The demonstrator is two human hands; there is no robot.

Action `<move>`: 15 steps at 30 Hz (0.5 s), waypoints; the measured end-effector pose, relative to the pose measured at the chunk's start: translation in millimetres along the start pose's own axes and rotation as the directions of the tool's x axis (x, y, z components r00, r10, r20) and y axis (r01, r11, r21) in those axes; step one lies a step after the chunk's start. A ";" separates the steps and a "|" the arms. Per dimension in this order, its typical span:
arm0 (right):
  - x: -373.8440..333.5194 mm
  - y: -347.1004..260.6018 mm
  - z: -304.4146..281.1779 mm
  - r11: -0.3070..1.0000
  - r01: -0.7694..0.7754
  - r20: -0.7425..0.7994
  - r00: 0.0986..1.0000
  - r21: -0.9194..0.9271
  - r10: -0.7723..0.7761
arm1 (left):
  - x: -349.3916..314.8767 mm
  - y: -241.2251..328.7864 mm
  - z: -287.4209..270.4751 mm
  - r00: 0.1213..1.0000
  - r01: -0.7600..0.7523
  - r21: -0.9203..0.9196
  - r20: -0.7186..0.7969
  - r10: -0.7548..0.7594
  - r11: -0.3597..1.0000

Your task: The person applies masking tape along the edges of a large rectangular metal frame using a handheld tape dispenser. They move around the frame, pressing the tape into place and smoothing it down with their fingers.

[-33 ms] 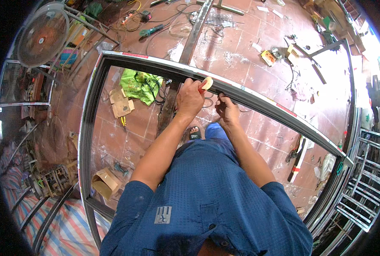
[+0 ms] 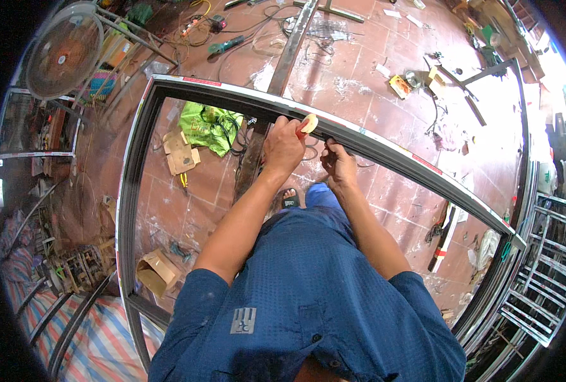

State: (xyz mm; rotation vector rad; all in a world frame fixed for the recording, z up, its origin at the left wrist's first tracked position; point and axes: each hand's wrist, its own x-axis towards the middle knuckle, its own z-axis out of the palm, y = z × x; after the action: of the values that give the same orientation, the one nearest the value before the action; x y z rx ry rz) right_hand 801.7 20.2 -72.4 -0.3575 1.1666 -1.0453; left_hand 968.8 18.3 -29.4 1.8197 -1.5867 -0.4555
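From the left hand [image 2: 283,150] juts a yellow-ended object [image 2: 309,123]

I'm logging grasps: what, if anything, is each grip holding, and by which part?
Left grip: a red-and-yellow object, held just below its yellow end. Right grip, at the dark frame: whether it holds anything cannot be told.
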 end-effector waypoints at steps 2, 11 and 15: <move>-3.3 -1.5 8.0 0.999 -0.027 0.016 1.000 0.023 0.026 | -0.3 -2.1 0.8 1.000 0.002 0.012 -0.002 -0.002 1.000; 16.4 11.0 29.0 0.993 0.002 -0.085 0.996 0.116 0.008 | 9.4 -2.6 6.6 1.000 0.006 0.083 -0.001 -0.006 0.997; 12.9 11.9 20.6 0.994 0.001 -0.035 0.999 0.114 0.003 | 10.1 0.0 5.5 0.999 0.038 0.087 -0.007 -0.037 0.995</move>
State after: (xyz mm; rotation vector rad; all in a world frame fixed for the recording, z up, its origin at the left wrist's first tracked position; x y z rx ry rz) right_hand 825.7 10.2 -80.0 -0.2502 1.1327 -1.1157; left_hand 967.2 7.1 -31.7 1.9170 -1.5937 -0.4038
